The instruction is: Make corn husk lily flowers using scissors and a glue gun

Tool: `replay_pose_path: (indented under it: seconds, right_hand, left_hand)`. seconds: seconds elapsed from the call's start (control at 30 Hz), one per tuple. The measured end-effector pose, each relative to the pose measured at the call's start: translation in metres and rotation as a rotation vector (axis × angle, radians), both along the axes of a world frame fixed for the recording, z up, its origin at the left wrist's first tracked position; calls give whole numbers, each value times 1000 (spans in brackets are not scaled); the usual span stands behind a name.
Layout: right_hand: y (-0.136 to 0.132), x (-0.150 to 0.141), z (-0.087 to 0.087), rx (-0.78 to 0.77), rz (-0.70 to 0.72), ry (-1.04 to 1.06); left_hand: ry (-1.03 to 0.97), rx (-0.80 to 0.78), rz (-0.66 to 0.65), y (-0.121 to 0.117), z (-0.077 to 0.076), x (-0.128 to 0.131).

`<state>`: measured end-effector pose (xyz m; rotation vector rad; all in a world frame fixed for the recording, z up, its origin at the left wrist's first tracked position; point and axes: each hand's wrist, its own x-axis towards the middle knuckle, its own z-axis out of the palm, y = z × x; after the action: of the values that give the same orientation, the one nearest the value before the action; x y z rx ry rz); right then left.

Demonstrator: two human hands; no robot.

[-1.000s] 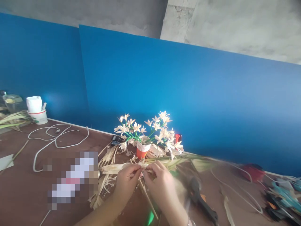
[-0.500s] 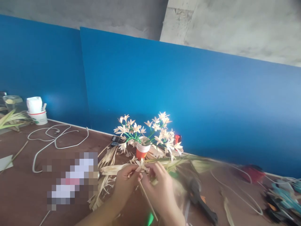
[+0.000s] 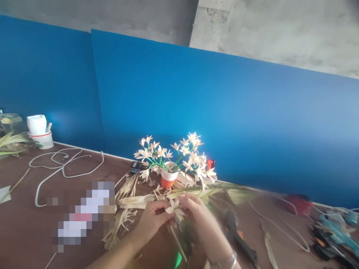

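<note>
A pale corn-husk flower (image 3: 174, 210) is held between my two hands, its petals facing up. My left hand (image 3: 151, 221) pinches it from the left with thumb and forefinger. From the right, the curled fingers of my right hand (image 3: 199, 216) grip the flower's edge. Below it a thin stick (image 3: 178, 244) slants down to the right; whether it joins the flower is hidden. Just beyond my hands stands an orange-and-white paper cup (image 3: 168, 181) bearing several similar husk flowers (image 3: 193, 157) on green stems.
Dried husks (image 3: 134, 202) lie left of and behind my hands. A dark glue gun (image 3: 238, 239) rests to the right. White cable (image 3: 63, 168) loops on the brown table (image 3: 126, 243), with a white tub (image 3: 42, 140) at far left. A blue panel (image 3: 224, 112) borders the back.
The flower has moved slightly right and down, tipping between my fingers. My right hand has turned and shifted right, bringing a bracelet on its wrist into view.
</note>
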<state>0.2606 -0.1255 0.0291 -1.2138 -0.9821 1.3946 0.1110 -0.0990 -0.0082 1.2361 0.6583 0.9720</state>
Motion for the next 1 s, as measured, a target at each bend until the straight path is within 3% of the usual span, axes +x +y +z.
replay_pose_path:
  seconds: [0.17,0.3,0.47,0.7,1.0]
  right_hand:
    - [2,3,-6,-63,21,98]
    - [3,1,-5,-92,3,61]
    - [3,2,-1,-110,-27,-47]
    - [2,7,-2,-64,134,-74]
    - [3,3,-6,-74,63,-85]
  left_hand:
    - [-13,12,-45,-2,-1,-1]
    - [-16,15,-45,-3,0,-1]
    - [-27,20,62,3,-7,-1]
    - [-40,-11,142,9,-16,-2]
    - [-57,-8,128,8,-14,-2]
